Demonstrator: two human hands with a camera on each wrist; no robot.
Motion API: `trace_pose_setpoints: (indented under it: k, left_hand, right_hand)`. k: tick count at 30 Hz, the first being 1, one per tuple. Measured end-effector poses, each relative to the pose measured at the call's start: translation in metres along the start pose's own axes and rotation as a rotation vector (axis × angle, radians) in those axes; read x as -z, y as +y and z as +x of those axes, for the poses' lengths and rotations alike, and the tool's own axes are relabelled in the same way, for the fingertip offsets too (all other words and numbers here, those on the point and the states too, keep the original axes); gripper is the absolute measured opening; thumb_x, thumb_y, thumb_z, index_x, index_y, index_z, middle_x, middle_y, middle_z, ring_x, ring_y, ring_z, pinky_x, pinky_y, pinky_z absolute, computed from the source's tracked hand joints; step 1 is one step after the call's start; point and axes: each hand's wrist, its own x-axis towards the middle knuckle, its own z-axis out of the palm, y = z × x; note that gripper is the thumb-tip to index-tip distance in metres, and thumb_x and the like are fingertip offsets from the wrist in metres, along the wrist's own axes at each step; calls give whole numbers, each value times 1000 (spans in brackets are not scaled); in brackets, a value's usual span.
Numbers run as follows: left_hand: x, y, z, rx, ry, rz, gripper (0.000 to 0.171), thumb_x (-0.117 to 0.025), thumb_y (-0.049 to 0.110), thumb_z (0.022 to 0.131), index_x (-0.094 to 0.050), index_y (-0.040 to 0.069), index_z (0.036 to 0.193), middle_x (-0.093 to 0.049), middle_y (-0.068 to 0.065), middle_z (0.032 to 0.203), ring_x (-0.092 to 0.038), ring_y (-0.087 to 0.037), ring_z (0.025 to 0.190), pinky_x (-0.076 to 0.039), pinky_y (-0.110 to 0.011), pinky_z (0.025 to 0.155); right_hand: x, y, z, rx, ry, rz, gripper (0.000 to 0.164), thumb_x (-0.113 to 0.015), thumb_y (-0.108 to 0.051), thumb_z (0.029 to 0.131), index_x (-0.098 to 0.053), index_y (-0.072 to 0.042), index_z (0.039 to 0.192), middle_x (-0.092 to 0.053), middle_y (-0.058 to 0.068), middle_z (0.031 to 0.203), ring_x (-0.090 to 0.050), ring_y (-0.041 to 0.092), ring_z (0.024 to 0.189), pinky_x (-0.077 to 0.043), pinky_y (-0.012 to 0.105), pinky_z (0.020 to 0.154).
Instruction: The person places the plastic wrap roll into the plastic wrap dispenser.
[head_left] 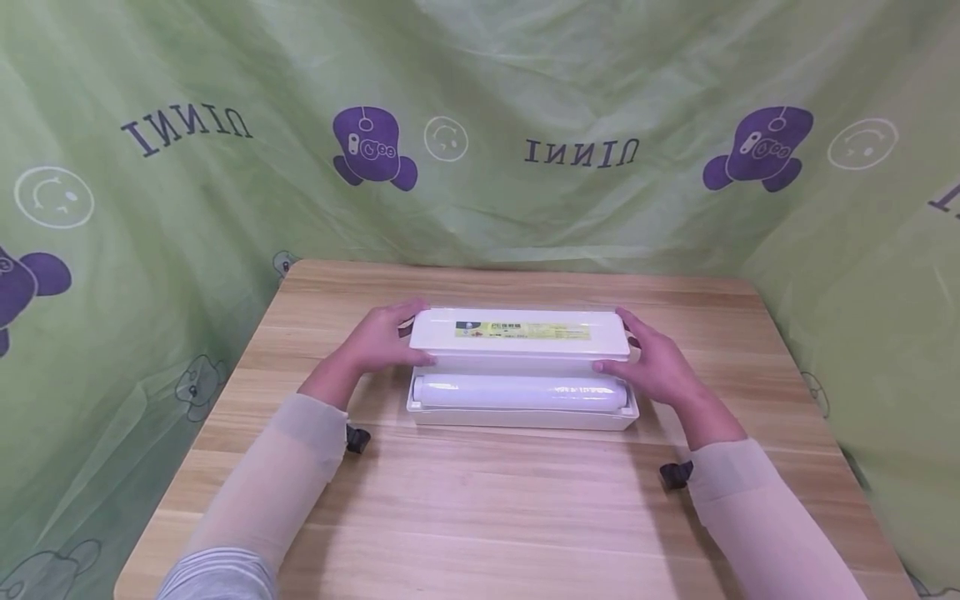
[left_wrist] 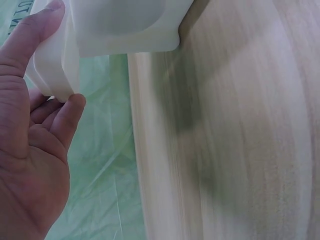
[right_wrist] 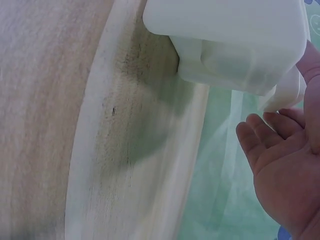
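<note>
A white cling film box (head_left: 525, 419) sits on the wooden table, its lid (head_left: 435, 335) raised above the back of it. The lid bears a yellow and green label (head_left: 522, 331). Inside the box lies a white roll of cling film (head_left: 517, 392). At the lid's left end, my left hand (head_left: 381, 340) grips it, thumb in front and fingers behind; the left wrist view shows the lid's end (left_wrist: 55, 65) between them. My right hand (head_left: 662, 364) holds the lid's right end, thumb at the front. In the right wrist view its fingers (right_wrist: 270, 130) are only partly bent below the lid.
The wooden table (head_left: 480, 508) extends around the box on every side. Green curtains (head_left: 525, 217) with purple cartoon prints hang behind it and along both sides. A black strap piece (head_left: 677, 476) sticks out under the right wrist, and another (head_left: 357, 439) by the left.
</note>
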Motion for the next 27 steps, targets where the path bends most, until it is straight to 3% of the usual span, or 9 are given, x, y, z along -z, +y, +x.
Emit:
trace_pose_setpoints:
  k: [4,10,27]
  left_hand:
    - [-1,0,-2,9,-3,-30,111,-100,46,63,-49,6,154,-41,-11,163,-41,-26,148,-39,-40,119]
    - [-1,3,-4,7,5,49,115,-95,58,64,-47,11,157,-42,-8,163,-37,-28,151,-31,-46,124]
    - [-4,7,-13,12,0,13,116,-93,64,63,-46,16,158,-42,-3,163,-42,-22,148,-35,-42,122]
  right_hand:
    - [2,-2,-3,-2,3,-12,118,-77,-69,81,-17,-16,168,-34,26,163,-45,48,141,-37,67,113]
    - [3,-2,-6,2,11,-15,115,-78,-65,82,-19,-15,167,-35,26,162,-46,48,140,-38,66,113]
    - [7,-4,-15,-49,-32,-39,121,-74,-75,78,-19,-16,167,-40,34,156,-40,53,142,-32,68,116]
